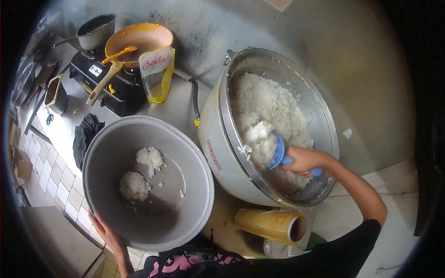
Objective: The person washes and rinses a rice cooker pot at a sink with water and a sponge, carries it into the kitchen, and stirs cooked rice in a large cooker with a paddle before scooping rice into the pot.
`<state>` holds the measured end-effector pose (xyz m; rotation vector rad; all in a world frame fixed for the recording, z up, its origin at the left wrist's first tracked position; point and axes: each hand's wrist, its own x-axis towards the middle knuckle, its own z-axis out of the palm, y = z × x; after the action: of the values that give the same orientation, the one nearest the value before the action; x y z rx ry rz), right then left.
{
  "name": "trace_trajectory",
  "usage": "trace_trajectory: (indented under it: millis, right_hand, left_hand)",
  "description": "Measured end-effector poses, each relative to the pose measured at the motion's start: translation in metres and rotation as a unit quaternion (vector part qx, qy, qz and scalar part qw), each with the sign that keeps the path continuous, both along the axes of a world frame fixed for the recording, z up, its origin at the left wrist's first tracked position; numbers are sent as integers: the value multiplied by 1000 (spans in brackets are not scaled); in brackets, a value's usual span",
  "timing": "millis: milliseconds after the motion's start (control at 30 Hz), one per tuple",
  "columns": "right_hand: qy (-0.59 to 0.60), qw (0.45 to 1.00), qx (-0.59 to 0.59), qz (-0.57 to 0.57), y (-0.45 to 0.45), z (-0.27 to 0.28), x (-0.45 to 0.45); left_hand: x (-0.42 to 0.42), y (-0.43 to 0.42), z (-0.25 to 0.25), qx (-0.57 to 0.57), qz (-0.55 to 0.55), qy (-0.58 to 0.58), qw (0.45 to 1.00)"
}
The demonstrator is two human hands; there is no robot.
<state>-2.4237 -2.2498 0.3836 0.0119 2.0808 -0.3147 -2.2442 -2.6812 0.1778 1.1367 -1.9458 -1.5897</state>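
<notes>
My right hand (303,161) is closed round the handle of a blue rice scoop (278,150), which is heaped with white cooked rice. The scoop is inside a big metal rice cooker (215,143), over the cooked rice (273,99) that partly fills it. My left hand (107,231) holds the near left rim of a grey pot (199,194); its fingertips are partly hidden by the pot's wall. On the bottom of that pot lie two clumps of rice (135,186) and several loose bits.
Behind the pot, a black gas stove (113,95) carries an orange pan (160,34) and a dark saucepan (95,32). A Sovia pouch (157,76) stands beside it. A black cloth (85,134) touches the pot. A yellow roll of film (262,224) lies in front of the cooker.
</notes>
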Motion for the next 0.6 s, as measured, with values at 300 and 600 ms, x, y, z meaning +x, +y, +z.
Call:
trace_trajectory:
  millis: [300,600]
  right_hand:
    - [118,976,-64,-174,11,37,16]
    - [206,961,-174,-68,-104,73,34]
  left_hand:
    - [3,2,-5,21,18,26,999]
    - [1,2,-5,40,7,79,996]
